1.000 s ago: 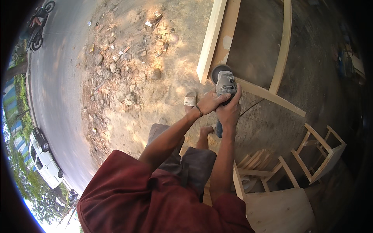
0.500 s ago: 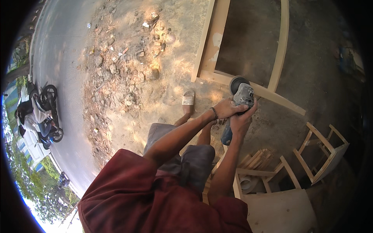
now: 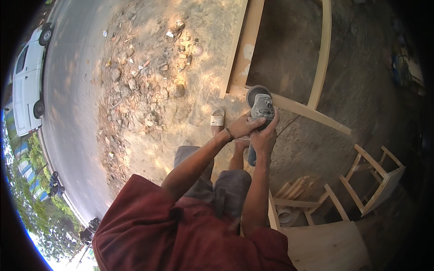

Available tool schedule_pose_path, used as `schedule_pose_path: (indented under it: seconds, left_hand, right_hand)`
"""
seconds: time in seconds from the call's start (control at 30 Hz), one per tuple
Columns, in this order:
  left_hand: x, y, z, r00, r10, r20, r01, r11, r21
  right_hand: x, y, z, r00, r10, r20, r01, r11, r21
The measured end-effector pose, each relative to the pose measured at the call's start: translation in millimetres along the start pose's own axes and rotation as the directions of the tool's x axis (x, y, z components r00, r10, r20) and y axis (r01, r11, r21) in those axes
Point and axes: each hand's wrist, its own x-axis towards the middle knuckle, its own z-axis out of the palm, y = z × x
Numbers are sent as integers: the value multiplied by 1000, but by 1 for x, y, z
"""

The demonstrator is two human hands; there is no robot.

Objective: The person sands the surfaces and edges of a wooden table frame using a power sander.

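Observation:
Both hands are closed around an angle grinder (image 3: 262, 108), which has a dusty grey head, a round dark disc (image 3: 253, 94) and a blue body. My left hand (image 3: 244, 125), with a dark bracelet at its wrist, grips the head from the left side. Just to its right, my right hand (image 3: 265, 137) wraps the body behind the head. The disc lies over the near rail of a pale wooden frame (image 3: 307, 110), close to its left corner. Whether the disc touches the wood I cannot tell.
Two small wooden stool-like frames, one with a pale panel (image 3: 327, 241) and another further right (image 3: 377, 185), stand at the lower right beside a pile of wood strips (image 3: 296, 189). Rubble (image 3: 135, 81) covers the ground at left. Beyond it, a white van (image 3: 31, 77) is on the road.
The grinder and both hands have moved left along the near rail, toward the frame's corner. On the road, the motorbike has gone from its place and a white van has appeared.

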Motion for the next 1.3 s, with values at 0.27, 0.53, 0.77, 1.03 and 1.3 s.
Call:
schedule_pose_path:
  seconds: [0.27, 0.53, 0.77, 1.03, 1.3]
  left_hand:
    - [-59, -69, -11, 983, -173, 56, 162, 973, 164]
    - [-229, -244, -236, 422, -719, -552, 580, 683, -445]
    - [-241, -189, -276, 463, -634, -619, 621, 731, -284]
    - [-35, -89, -56, 731, -434, -527, 418, 895, -157]
    - [156, -20, 241, 764, -486, -425, 214, 812, -543]
  right_hand:
    - [21, 94, -84, 939, 257, -230, -268, 963, -19]
    - [55, 182, -168, 902, 335, -274, -363, 930, -61]
    - [77, 227, -228, 876, 429, -222, -456, 885, -93]
    - [99, 292, -325, 901, 410, -140, -421, 905, -56]
    - [83, 406, -463, 878, 462, -128, -463, 886, 24]
